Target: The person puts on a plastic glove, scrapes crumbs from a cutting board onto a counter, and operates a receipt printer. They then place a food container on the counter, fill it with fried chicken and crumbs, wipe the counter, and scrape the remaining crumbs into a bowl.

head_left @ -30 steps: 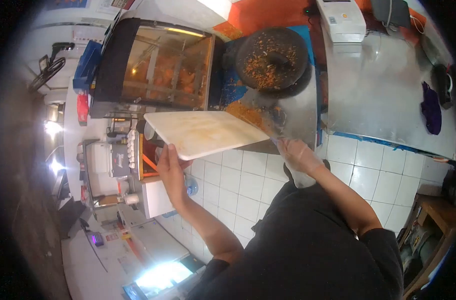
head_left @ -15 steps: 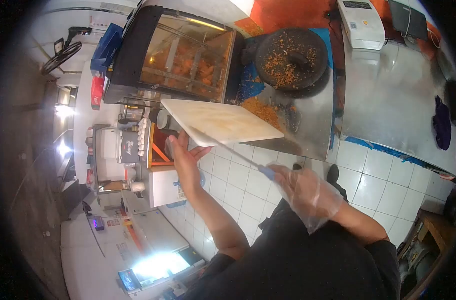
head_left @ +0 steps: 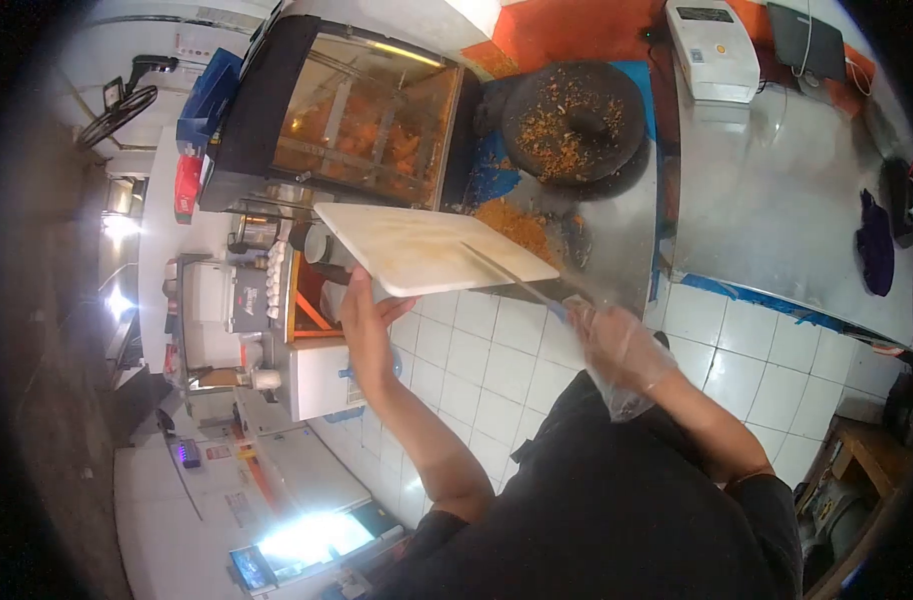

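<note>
My left hand [head_left: 365, 320] grips the near edge of a white cutting board [head_left: 417, 245] and holds it tilted above the steel counter [head_left: 617, 250]. My right hand [head_left: 617, 345], in a clear plastic glove, holds a knife [head_left: 512, 278] by its blue handle. The blade lies flat across the board's upper face, pointing toward its middle. A heap of orange shreds [head_left: 512, 225] lies on the counter just beyond the board's far edge.
A dark round stone mortar [head_left: 574, 120] strewn with orange bits stands behind the heap. A glass warming cabinet [head_left: 352, 125] stands to the left. A white scale [head_left: 712, 45] and a dark cloth [head_left: 874, 255] are on the steel counter to the right. White floor tiles lie below.
The knife was drawn back down the board half a second ago; now the blade lies further up the board again. The board stays tilted in my left hand.
</note>
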{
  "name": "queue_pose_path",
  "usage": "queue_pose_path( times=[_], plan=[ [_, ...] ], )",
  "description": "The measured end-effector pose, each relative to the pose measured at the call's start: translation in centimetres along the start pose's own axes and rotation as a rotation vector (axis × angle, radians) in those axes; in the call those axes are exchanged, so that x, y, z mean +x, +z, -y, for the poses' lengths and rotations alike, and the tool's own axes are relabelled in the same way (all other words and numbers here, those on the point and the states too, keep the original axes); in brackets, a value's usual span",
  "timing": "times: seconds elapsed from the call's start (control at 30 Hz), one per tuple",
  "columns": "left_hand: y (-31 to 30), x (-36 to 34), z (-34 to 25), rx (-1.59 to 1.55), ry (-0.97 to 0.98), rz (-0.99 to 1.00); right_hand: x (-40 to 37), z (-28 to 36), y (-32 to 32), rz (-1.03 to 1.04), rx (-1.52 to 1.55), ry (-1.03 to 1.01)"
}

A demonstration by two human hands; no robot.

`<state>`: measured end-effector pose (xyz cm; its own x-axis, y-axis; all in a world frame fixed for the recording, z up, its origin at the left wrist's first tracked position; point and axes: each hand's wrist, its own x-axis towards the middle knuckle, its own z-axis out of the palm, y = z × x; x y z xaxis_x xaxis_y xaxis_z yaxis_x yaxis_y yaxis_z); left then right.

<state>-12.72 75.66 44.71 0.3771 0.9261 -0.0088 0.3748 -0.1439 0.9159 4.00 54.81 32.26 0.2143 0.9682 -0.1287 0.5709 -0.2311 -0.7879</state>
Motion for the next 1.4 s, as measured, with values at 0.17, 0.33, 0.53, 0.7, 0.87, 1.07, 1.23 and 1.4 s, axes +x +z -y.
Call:
queue_pose_path(
  times=[0.17, 0.33, 0.53, 0.7, 0.87, 1.07, 1.23, 1.4],
  plan=[
    [0.7, 0.0, 0.2, 0.023, 0.022, -0.020, 0.3, 0.8, 2.1, -0.178, 0.168, -0.157],
    [0.9, -0.6, -0.5, 0.067, 0.012, -0.019, 4.7, -8.8, 6.0, -0.203, -0.281, -0.186],
    [0.9, -0.8, 0.9, -0.032, 0.043, 0.011, 14.1, -12.3, 2.7, -0.494, -0.202, 0.301],
    [0.7, -0.9, 0.5, -0.044, 0.028, 0.026, 15.4, -18.5, 7.5, -0.465, -0.465, 0.335],
    [0.6, -1.1, 0.9, 0.004, 0.123, 0.044, 3.7, -15.2, 6.0, -0.392, -0.244, 0.388],
    [1.8, -1.3, 2.2, 0.077, 0.173, -0.080, 1.7, -18.0, 3.6, -0.499, 0.389, 0.409],
    [2.4, -2.1, 0.9, 0.036, 0.054, -0.087, 12.1, -17.9, 0.7, -0.427, 0.802, 0.370],
    [1.3, -3.0, 1.2, 0.008, 0.023, -0.148, 17.2, -28.8, 7.0, -0.529, 0.270, 0.021]
  ],
)
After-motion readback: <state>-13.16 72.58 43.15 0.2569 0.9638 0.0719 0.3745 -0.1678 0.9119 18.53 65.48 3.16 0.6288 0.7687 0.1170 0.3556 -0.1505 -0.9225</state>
